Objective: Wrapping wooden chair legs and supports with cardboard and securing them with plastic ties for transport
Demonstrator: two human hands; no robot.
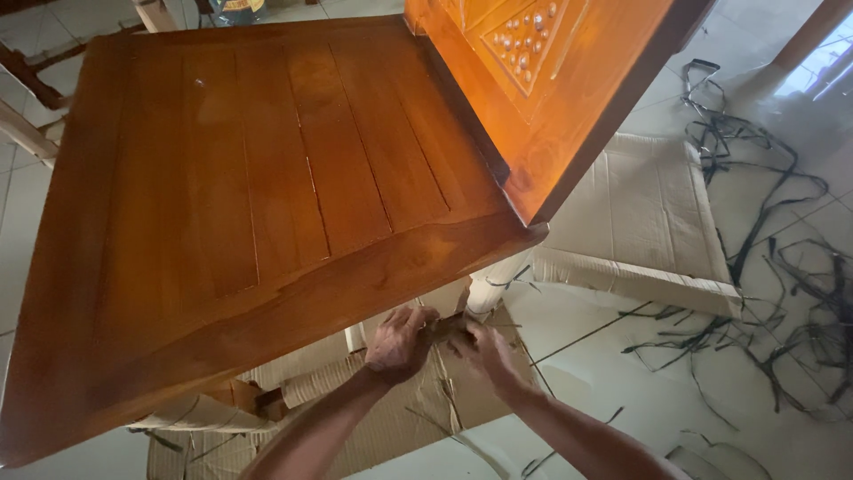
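While I look down past the wooden chair seat [258,196], my left hand [400,342] and right hand [484,351] meet at six o'clock, both apparently pinching a dark strap [449,327] against the cardboard-wrapped chair leg [493,284]. Loose black straps [764,267] litter the floor at three o'clock.

A wooden chair seat [249,213] fills the left, its carved backrest [542,80] rising at the upper right. Below the seat's front edge, the left hand [400,342] and right hand [484,351] meet on wrapped cardboard [391,418]. A flattened cardboard box [640,213] lies right, loose straps [782,276] beyond it on the floor.
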